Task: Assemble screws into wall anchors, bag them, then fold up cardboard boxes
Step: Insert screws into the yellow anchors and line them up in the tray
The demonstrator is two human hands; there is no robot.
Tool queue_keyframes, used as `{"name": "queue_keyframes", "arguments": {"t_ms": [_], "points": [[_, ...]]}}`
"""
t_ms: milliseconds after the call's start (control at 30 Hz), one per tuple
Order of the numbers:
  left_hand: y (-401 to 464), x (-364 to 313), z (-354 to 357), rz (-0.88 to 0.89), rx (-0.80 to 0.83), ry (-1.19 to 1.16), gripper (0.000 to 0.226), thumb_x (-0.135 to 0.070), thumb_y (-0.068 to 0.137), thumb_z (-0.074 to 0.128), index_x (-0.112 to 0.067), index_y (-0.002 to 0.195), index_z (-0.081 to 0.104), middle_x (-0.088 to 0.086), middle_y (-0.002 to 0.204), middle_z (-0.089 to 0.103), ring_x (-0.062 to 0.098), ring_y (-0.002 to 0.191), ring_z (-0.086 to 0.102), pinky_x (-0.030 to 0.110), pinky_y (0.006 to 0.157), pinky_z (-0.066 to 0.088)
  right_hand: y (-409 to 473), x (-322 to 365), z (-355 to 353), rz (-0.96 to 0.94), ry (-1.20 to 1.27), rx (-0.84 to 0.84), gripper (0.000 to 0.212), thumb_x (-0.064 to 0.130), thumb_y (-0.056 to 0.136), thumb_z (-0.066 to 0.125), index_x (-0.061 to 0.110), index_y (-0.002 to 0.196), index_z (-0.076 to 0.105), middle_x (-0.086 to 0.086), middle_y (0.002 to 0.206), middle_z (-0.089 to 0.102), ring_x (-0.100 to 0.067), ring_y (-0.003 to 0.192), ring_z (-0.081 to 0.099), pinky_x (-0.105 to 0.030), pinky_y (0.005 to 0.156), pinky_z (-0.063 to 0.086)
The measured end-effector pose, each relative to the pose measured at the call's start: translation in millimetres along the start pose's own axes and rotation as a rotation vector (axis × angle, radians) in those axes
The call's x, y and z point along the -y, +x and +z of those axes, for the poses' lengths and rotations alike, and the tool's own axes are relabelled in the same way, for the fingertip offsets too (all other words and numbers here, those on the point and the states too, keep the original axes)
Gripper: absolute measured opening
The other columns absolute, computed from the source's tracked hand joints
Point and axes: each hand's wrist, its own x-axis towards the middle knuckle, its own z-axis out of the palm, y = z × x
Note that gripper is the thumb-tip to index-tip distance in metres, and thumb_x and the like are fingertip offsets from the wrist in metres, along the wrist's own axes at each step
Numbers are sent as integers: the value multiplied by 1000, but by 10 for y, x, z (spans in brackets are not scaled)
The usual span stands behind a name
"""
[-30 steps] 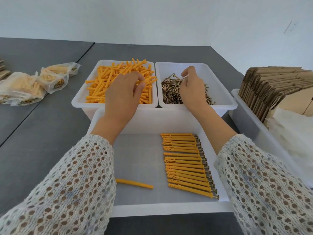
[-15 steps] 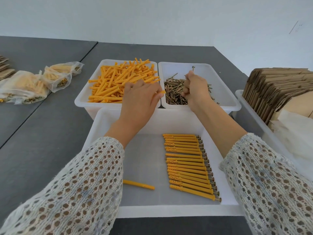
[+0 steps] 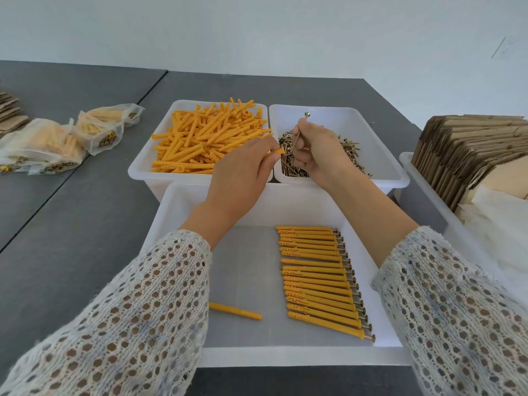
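My left hand point(image 3: 243, 175) grips an orange wall anchor point(image 3: 276, 152), whose open end pokes out to the right of the fingers. My right hand point(image 3: 320, 151) pinches a brass screw point(image 3: 302, 126) that stands nearly upright, head up, a short way right of the anchor. Both hands hover over the seam between the anchor bin point(image 3: 137, 174) and the screw bin point(image 3: 380, 155). In the near white tray point(image 3: 300, 357) lies a neat row of assembled anchors with screws point(image 3: 320, 278) and one loose anchor point(image 3: 235, 310).
Filled clear bags point(image 3: 48, 144) lie on the grey table at left. A bin of flattened cardboard boxes point(image 3: 474, 158) stands at right, with white plastic bags point(image 3: 503, 224) in front of them. A white wall rises behind the table.
Both hands have drawn back from the bins toward each other. The left now carries an anchor and the right a lifted screw, and they are almost meeting.
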Motion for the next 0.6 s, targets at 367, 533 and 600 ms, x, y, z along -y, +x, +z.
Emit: {"name": "queue_keyframes", "arguments": {"t_ms": [367,533,600], "points": [[18,66,3,-47,9,4,20,-27,105,46,-17,100,63,-12,77,52,12,67,47,33,55,39,-32,-11,55,2,29,-133,15,16,103,47,12,89,52,0,58,57,-13,45,37,-21,46,32],[16,74,2,-67,-7,-8,21,-26,105,46,-16,96,62,-9,75,55,12,65,47,31,54,36,-38,-15,71,-21,-17,-122,16,17,103,47,13,88,51,-1,61,61,-14,45,38,-22,45,34],[25,91,2,-99,-20,-43,21,-26,105,47,-15,94,61,-11,69,51,10,62,44,29,53,32,-39,-9,76,-20,-18,-113,16,17,103,48,12,88,51,-2,63,63,-14,45,38,-22,45,35]]}}
